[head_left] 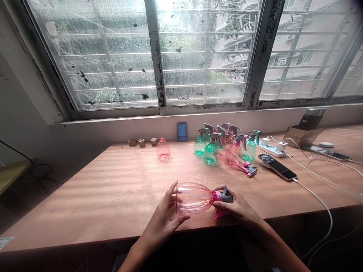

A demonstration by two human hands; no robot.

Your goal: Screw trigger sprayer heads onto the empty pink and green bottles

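Note:
A clear pink spray bottle (194, 198) lies sideways in the air above the table's front edge, its base to the left. My left hand (167, 213) is closed round the base end, thumb below and fingers behind. At the other end, my right hand (235, 206) grips the grey and pink spray head (224, 195) by the bottle's neck. The pink trigger points down under my right hand. Beyond, a pink bottle without a spray head (163, 149) stands upright. A loose pink and grey spray head (247, 169) lies on the table to the right.
Several green and pink spray bottles (211, 153) stand grouped at the back. Right of them are a white power strip (270, 148), a phone on a cable (278, 166) and a cardboard box (302, 135). Small brownish blocks (141, 142) and a blue-screened device (182, 131) sit by the wall.

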